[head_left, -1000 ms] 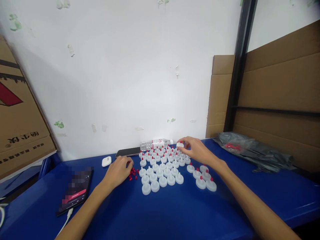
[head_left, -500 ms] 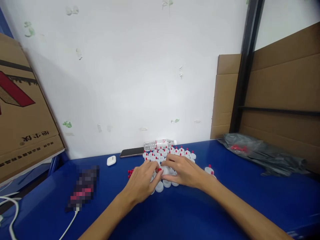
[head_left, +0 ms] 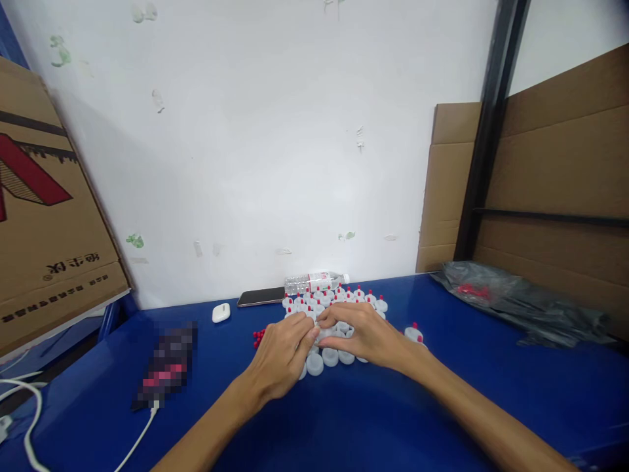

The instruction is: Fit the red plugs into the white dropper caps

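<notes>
While both hands work over the caps, they screen the middle of the array; around it on the blue worktop [head_left: 344, 426]: white earbud case [head_left: 221, 313], dark smartphone [head_left: 260, 297] flat near the wall, pixelated phone [head_left: 166, 367] on a white cable [head_left: 140, 436]; cardboard box [head_left: 54, 223] far left; right forearm partly hides a small red-tipped group [head_left: 413, 334].

Containers: clear plastic bottle [head_left: 317, 282] on its side behind the caps, contents too small to tell; grey plastic bag [head_left: 545, 311] at right, red pieces [head_left: 474, 292] showing on or through it.

White nozzle cap [head_left: 326, 333] is between the hands, above the array; right hand [head_left: 373, 337] pinches it, thumb below and fingers above; left hand [head_left: 281, 354] has its grip pressed together at the nozzle; loose red tips [head_left: 258, 338] beside it.

Since a second ago: hands, then well apart, now meet; red tip visible between them half a second ago, now hidden.
</notes>
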